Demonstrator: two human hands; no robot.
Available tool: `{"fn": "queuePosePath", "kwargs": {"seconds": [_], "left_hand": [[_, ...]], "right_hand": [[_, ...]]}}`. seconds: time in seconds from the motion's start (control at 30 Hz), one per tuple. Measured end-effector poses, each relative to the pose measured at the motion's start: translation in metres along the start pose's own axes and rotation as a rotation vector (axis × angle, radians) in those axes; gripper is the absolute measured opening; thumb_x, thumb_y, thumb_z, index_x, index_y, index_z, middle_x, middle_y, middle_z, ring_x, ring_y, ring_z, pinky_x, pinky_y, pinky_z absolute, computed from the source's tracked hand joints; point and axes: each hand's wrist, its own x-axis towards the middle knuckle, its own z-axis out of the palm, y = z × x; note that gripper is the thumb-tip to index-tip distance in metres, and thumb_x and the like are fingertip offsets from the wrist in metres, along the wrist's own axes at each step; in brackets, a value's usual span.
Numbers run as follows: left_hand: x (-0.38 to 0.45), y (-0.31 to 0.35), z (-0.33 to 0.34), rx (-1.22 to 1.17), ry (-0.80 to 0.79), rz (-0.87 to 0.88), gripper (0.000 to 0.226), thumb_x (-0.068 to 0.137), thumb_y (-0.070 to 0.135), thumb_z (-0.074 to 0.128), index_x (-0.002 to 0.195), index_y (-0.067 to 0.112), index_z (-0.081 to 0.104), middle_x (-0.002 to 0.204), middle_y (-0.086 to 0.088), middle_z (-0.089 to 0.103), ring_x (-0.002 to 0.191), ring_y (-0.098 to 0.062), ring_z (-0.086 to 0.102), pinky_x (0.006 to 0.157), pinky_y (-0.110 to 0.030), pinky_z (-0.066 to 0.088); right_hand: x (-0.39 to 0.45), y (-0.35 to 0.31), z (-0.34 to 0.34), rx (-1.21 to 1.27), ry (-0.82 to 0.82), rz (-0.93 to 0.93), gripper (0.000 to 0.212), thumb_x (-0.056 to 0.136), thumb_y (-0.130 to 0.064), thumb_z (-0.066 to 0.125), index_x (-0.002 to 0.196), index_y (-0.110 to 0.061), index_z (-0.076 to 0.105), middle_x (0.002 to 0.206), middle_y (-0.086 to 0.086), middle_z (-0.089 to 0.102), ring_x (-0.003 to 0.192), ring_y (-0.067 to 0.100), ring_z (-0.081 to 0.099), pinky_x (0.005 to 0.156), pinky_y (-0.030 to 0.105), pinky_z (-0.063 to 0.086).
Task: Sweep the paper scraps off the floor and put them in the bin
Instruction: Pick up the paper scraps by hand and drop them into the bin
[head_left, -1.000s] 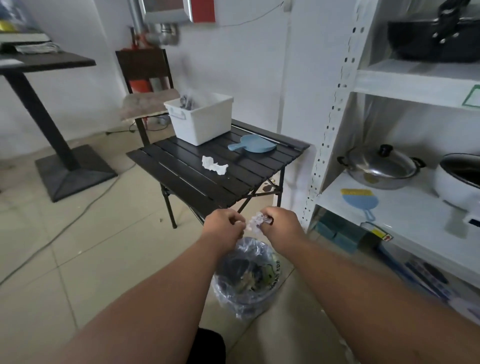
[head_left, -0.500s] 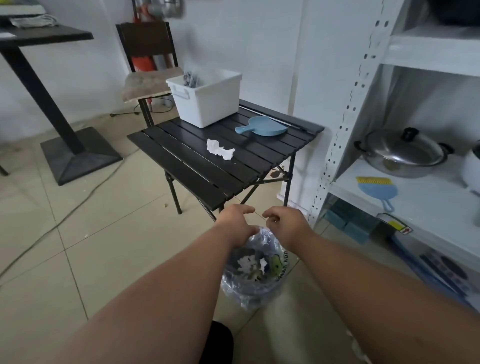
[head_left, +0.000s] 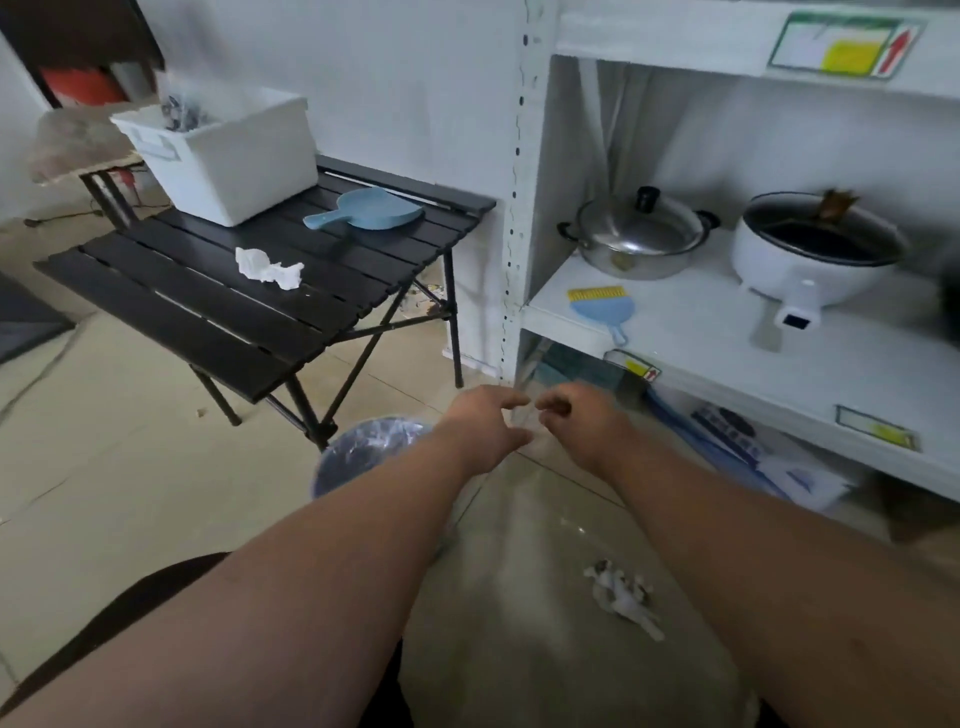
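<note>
Your left hand (head_left: 485, 431) and right hand (head_left: 579, 422) hover empty beside the bin (head_left: 358, 454); scraps (head_left: 621, 597) lie on the floor (head_left: 130, 467).

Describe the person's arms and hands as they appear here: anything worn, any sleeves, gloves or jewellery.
Both arms are bare for the whole length in view, with no sleeves showing. The left hand and right hand wear no gloves, and no watch, bracelet or ring is visible. The fingers are somewhat blurred, so small rings cannot be ruled out.

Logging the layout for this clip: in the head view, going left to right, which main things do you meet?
White tub → crumpled paper on the table → blue dustpan → steel pot → white cooker.
</note>
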Motion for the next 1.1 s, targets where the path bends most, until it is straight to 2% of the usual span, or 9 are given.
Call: {"fn": "queuePosePath", "kwargs": {"seconds": [0.17,0.37,0.53,0.6,0.67,0.77,0.93,1.03,1.1], "left_hand": [[0.03,0.03,0.073,0.013,-0.133,0.033,0.055,0.086,0.035,0.082,0.137,0.029,0.065,0.135,0.002,0.065,0.117,-0.019,0.065,0.103,-0.036,0.053],[0.064,0.024,0.175,-0.01,-0.293,-0.036,0.056,0.084,0.032,0.084,0.137,0.026,0.066,0.136,0.0,0.065,0.116,-0.018,0.065,0.103,-0.034,0.053],[0.081,-0.009,0.258,0.091,-0.454,-0.059,0.059,0.083,0.032,0.084,0.138,0.028,0.064,0.14,-0.001,0.063,0.116,-0.02,0.067,0.097,-0.025,0.052],[0.085,-0.024,0.285,0.145,-0.504,-0.047,0.063,0.082,0.032,0.083,0.141,0.026,0.061,0.142,-0.002,0.059,0.121,-0.021,0.063,0.1,-0.024,0.048],[0.084,-0.039,0.307,0.177,-0.557,-0.038,0.069,0.079,0.029,0.083,0.144,0.023,0.058,0.141,-0.003,0.056,0.127,-0.021,0.059,0.103,-0.021,0.042],[0.083,-0.057,0.338,0.211,-0.623,-0.011,0.071,0.077,0.027,0.082,0.143,0.017,0.058,0.137,-0.008,0.053,0.121,-0.025,0.06,0.099,-0.02,0.04],[0.083,-0.081,0.386,0.34,-0.729,0.061,0.051,0.074,0.041,0.06,0.124,0.034,0.056,0.119,0.001,0.053,0.113,-0.026,0.056,0.095,-0.036,0.051],[0.084,-0.086,0.396,0.345,-0.755,0.105,0.041,0.082,0.034,0.07,0.122,0.027,0.061,0.119,-0.003,0.052,0.113,-0.026,0.054,0.096,-0.038,0.05],[0.088,-0.088,0.397,0.319,-0.736,0.096,0.034,0.084,0.034,0.072,0.116,0.024,0.065,0.115,-0.006,0.055,0.112,-0.027,0.057,0.094,-0.037,0.052]], "right_hand": [[-0.022,0.093,-0.031,-0.068,0.011,0.167,0.02,0.091,-0.014,0.065,0.106,-0.017,0.077,0.104,0.002,0.074,0.096,0.019,0.068,0.086,0.032,0.055],[-0.044,0.198,-0.014,-0.145,-0.156,0.345,0.029,0.086,-0.005,0.064,0.113,-0.012,0.074,0.112,0.008,0.072,0.105,0.023,0.066,0.089,0.024,0.048],[-0.062,0.275,0.036,-0.234,-0.49,0.47,0.069,0.078,-0.027,0.079,0.141,-0.02,0.052,0.134,0.011,0.052,0.121,0.028,0.056,0.098,0.028,0.045],[-0.071,0.298,0.059,-0.235,-0.531,0.525,0.082,0.08,-0.035,0.077,0.151,-0.02,0.039,0.143,0.015,0.041,0.126,0.033,0.053,0.103,0.031,0.045],[-0.081,0.315,0.083,-0.217,-0.536,0.559,0.086,0.076,-0.041,0.077,0.149,-0.018,0.036,0.139,0.019,0.04,0.12,0.039,0.056,0.099,0.035,0.049],[-0.099,0.332,0.115,-0.117,-0.504,0.597,0.083,0.067,-0.044,0.081,0.135,-0.02,0.042,0.121,0.014,0.041,0.102,0.04,0.061,0.085,0.04,0.055],[-0.098,0.337,0.15,-0.096,-0.425,0.595,0.057,0.082,-0.026,0.074,0.132,-0.013,0.05,0.127,0.018,0.042,0.1,0.04,0.062,0.09,0.043,0.053],[-0.093,0.338,0.16,-0.101,-0.365,0.571,0.035,0.088,-0.025,0.067,0.119,-0.01,0.06,0.116,0.017,0.054,0.098,0.037,0.06,0.084,0.037,0.049],[-0.088,0.338,0.158,-0.083,-0.349,0.579,0.034,0.082,-0.025,0.065,0.111,-0.008,0.067,0.108,0.018,0.064,0.097,0.037,0.061,0.083,0.036,0.047]]}}
